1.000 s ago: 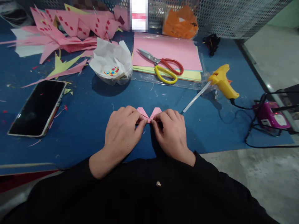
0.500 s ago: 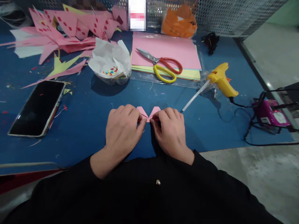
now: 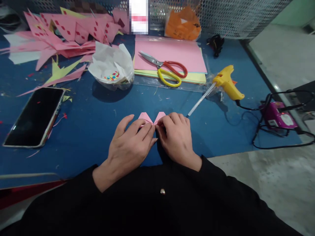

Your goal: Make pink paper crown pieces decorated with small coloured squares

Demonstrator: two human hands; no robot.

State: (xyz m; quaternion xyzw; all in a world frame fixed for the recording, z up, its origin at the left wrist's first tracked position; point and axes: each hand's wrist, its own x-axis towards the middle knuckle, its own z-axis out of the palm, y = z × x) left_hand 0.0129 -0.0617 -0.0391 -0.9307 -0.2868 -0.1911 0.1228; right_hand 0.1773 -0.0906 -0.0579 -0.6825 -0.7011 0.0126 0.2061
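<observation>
A small folded pink paper with two raised, blunt points lies on the blue table in front of me. My left hand rests over its left part, fingertips pressing on the paper, with the fingers spread and the thumb apart. My right hand pinches the right part between thumb and fingers. The lower edge of the paper is mostly hidden under the fingers. Beyond the hands, scissors with one red and one yellow handle lie on a stack of coloured paper.
On the left lie a phone and pink paper cut-outs. A paper-lined bowl holds coloured bits. To the right are a yellow glue gun, a purple power box with black cables and an orange bag.
My left hand has loosened its pinch and spread its fingers over the paper. My right hand keeps its pinch. The whole view has shifted slightly, moving the table items leftward.
</observation>
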